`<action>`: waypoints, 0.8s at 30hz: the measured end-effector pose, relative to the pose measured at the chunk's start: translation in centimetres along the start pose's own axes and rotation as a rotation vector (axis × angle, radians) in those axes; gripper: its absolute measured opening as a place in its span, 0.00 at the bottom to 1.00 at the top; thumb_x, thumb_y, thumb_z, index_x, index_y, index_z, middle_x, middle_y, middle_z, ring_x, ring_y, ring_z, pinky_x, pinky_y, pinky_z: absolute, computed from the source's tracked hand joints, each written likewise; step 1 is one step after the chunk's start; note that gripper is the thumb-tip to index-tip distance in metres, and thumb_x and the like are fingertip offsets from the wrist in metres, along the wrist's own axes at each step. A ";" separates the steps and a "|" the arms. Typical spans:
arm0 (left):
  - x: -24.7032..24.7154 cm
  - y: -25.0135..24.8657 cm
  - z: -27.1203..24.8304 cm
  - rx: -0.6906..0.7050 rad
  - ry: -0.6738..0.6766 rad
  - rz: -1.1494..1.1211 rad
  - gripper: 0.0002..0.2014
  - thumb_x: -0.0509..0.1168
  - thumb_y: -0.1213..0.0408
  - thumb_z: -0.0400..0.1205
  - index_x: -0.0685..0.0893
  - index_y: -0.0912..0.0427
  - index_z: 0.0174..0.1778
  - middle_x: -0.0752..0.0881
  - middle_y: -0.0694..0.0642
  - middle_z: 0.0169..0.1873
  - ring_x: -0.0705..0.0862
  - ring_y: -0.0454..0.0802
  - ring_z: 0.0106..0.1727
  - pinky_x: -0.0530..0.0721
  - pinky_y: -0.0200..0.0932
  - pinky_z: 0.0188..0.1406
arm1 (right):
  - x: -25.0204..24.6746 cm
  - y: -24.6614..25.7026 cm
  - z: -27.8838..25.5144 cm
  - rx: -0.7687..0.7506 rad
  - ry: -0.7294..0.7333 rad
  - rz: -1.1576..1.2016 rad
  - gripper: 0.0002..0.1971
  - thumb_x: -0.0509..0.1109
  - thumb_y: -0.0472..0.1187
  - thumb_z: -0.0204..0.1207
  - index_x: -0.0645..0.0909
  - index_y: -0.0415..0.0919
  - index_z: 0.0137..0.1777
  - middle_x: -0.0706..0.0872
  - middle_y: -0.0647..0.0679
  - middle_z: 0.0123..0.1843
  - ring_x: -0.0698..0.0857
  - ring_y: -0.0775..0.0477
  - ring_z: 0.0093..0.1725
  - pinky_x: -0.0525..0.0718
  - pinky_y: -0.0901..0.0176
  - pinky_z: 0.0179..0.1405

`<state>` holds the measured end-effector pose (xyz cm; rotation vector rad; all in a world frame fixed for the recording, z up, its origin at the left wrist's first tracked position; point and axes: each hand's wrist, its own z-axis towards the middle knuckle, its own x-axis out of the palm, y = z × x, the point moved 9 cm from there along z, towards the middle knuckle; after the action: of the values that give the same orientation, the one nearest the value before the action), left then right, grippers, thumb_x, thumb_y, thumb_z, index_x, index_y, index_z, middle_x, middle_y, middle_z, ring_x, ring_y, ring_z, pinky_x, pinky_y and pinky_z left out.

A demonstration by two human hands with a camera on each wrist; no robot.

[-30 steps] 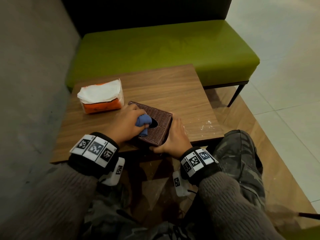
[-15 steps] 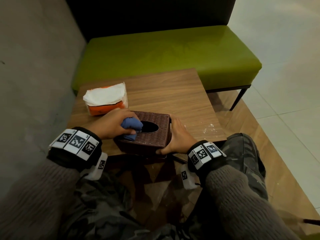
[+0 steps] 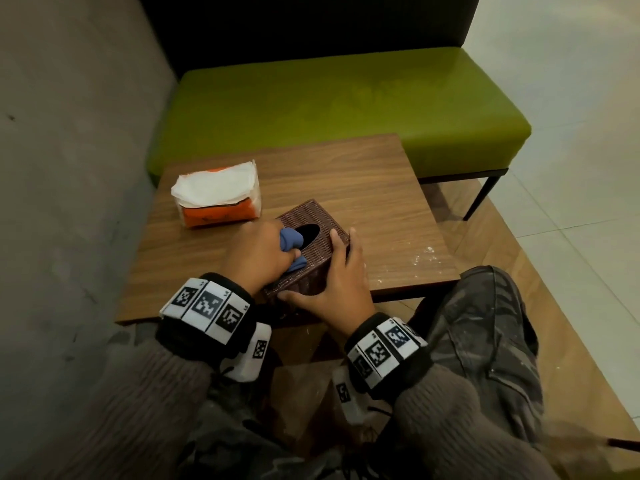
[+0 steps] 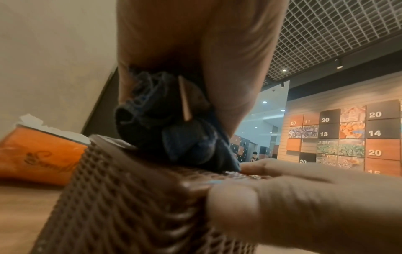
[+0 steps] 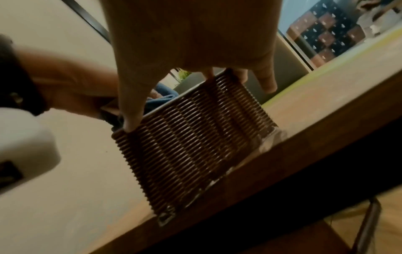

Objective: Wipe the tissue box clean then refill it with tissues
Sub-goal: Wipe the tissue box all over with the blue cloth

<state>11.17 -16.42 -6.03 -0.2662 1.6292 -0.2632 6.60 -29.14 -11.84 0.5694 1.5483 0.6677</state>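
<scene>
While left hand [image 3: 258, 258] grips cloth [image 3: 291, 239] on box [image 3: 320, 244], right hand [image 3: 337, 285] clasping it, refill from pack [image 3: 216, 197] remains.

the tissue box [image 3: 313, 247] has been turned corner-on, its near edge now tipped up.

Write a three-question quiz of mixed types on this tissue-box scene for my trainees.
1. True or false: the left hand grips a blue cloth on the tissue box.
2. Which hand steadies the box? A) left B) right
3. Fill in: the orange tissue pack lies on the ____.

Key: 1 true; 2 B; 3 table.
</scene>
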 end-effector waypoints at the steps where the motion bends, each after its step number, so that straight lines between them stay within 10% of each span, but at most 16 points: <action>1: 0.1 -0.1 0.2 -0.025 0.010 -0.016 0.17 0.71 0.53 0.74 0.82 0.60 0.53 0.86 0.60 0.49 0.82 0.58 0.53 0.75 0.44 0.42 | 0.2 0.1 0.0 0.013 0.008 -0.047 0.70 0.77 0.73 0.52 0.41 0.42 0.84 0.31 0.40 0.84 0.39 0.41 0.84 0.45 0.37 0.82; 13: 0.4 -1.9 0.5 -0.015 0.096 -0.027 0.20 0.71 0.57 0.76 0.81 0.61 0.61 0.85 0.61 0.54 0.82 0.57 0.55 0.77 0.44 0.49 | 1.4 1.2 0.1 0.074 0.103 -0.280 0.77 0.71 0.79 0.49 0.31 0.35 0.82 0.22 0.27 0.78 0.25 0.31 0.79 0.37 0.27 0.77; 24: -0.1 -1.7 0.1 0.242 0.382 0.129 0.15 0.76 0.60 0.70 0.84 0.56 0.51 0.81 0.52 0.42 0.81 0.53 0.48 0.74 0.42 0.45 | -0.7 1.5 3.2 -0.166 0.488 -0.470 0.70 0.79 0.66 0.55 0.32 0.46 0.84 0.27 0.46 0.84 0.33 0.45 0.84 0.42 0.24 0.77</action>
<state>11.32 -18.01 -5.44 0.0805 1.9603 -0.4284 9.80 -28.28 -10.40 -0.1027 1.9660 0.5845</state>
